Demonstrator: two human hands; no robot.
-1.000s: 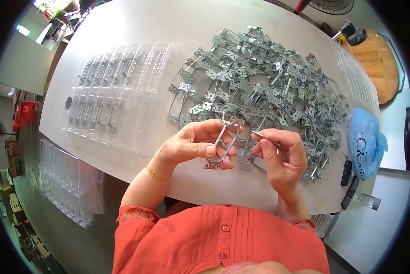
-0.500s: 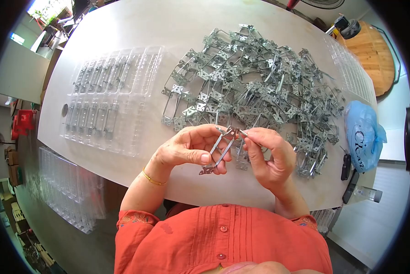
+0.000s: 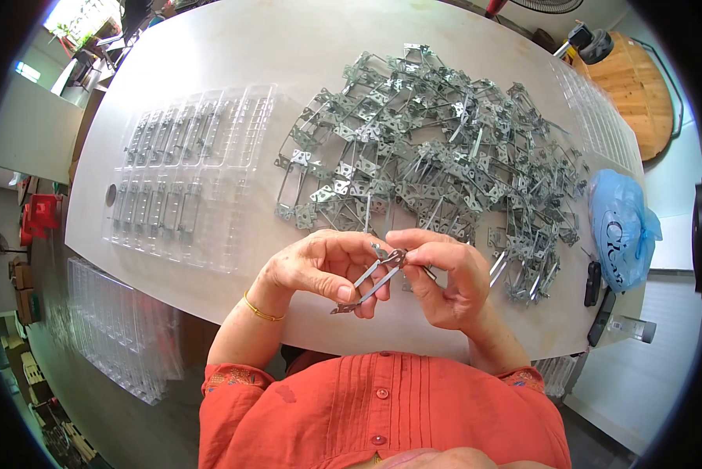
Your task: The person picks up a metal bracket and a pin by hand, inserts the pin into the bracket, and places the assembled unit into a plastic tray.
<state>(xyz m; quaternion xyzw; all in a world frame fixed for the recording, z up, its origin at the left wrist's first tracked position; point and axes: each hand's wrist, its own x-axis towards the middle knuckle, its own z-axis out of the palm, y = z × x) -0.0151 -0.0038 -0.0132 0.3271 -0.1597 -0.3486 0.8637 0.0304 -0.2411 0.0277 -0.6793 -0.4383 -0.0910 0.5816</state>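
Note:
A metal bracket frame (image 3: 369, 275), with two slim parallel bars and a plate at each end, is tilted above the table's near edge. My left hand (image 3: 313, 264) grips it, thumb on the lower part of the bars and fingers behind. At the bracket's upper end plate, my right hand (image 3: 451, 280) is closed in a pinch, its fingertips right at the plate. A thin metal rod (image 3: 430, 272) shows between the right fingers, mostly hidden by them. Just beyond both hands lies a large heap of similar metal brackets (image 3: 437, 141).
Left on the table (image 3: 304, 47), a clear plastic tray (image 3: 245, 168) holds two rows of brackets. More clear trays stand stacked (image 3: 120, 324) below the table's left edge. On the right are a blue plastic bag (image 3: 621, 227), a black-handled tool (image 3: 592, 284) and another clear tray (image 3: 589, 109).
Both hands have come slightly nearer my body with the bracket, which now tilts more. My right fingers have closed over its upper end, and the rod angles down between them.

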